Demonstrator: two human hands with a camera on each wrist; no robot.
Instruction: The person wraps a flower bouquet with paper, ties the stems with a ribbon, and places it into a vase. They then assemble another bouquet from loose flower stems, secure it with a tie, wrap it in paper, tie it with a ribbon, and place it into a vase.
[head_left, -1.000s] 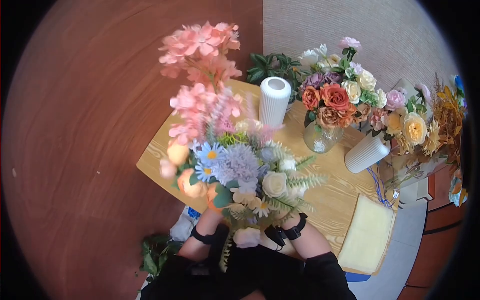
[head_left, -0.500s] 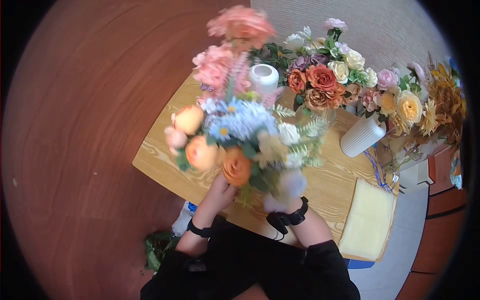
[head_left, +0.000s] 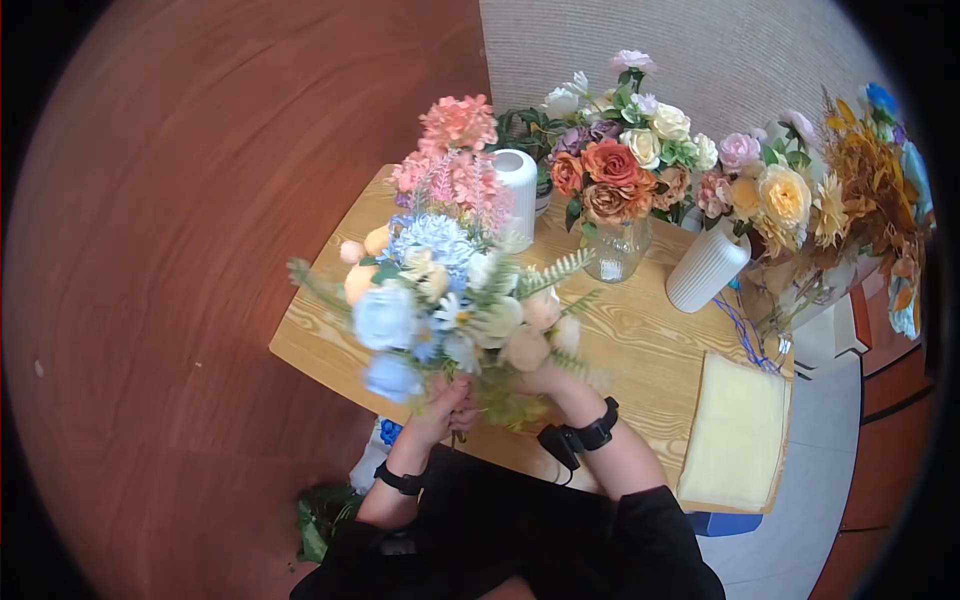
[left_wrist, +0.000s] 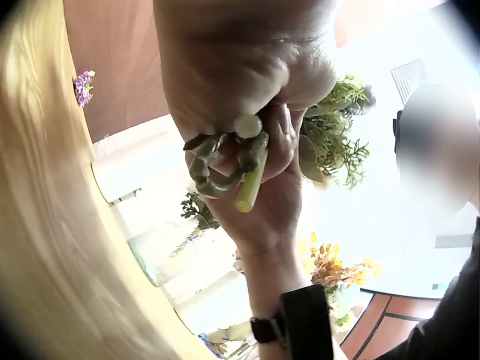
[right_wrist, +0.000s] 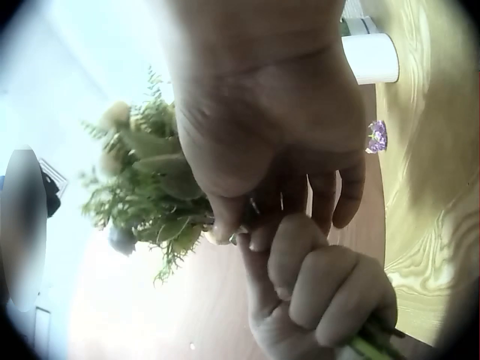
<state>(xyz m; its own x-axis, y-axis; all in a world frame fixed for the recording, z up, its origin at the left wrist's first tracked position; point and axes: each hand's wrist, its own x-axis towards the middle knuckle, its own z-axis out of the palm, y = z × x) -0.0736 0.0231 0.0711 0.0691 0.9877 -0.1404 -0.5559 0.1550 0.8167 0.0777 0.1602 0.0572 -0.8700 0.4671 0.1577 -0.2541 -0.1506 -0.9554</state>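
Observation:
A mixed bouquet with blue, white, peach and pink flowers [head_left: 385, 318] is held over the table's near edge. Its stems are gripped low down by the left hand [head_left: 440, 410], whose fingers are curled tightly in the right wrist view. Cut stem ends [left_wrist: 250, 187] stick out below that fist in the left wrist view. Just above it, the right hand [right_wrist: 274, 135] is at the upper stems, its thumb touching them and its fingers spread and fairly straight. From the head, flowers and leaves partly cover the right hand [head_left: 543, 382].
On the wooden table [head_left: 640, 340] are an upright white ribbed vase [head_left: 517, 190], a glass vase of roses [head_left: 618, 250] and a tilted white vase [head_left: 707, 268] with flowers. A cream cloth [head_left: 735, 430] lies at the right edge, near blue cords [head_left: 748, 335]. Leaves [head_left: 315, 530] lie lower left.
The bouquet has turned, so blue roses face the near side where orange ones were, and its pink blooms stand lower in view. The left fist shows more clearly below it.

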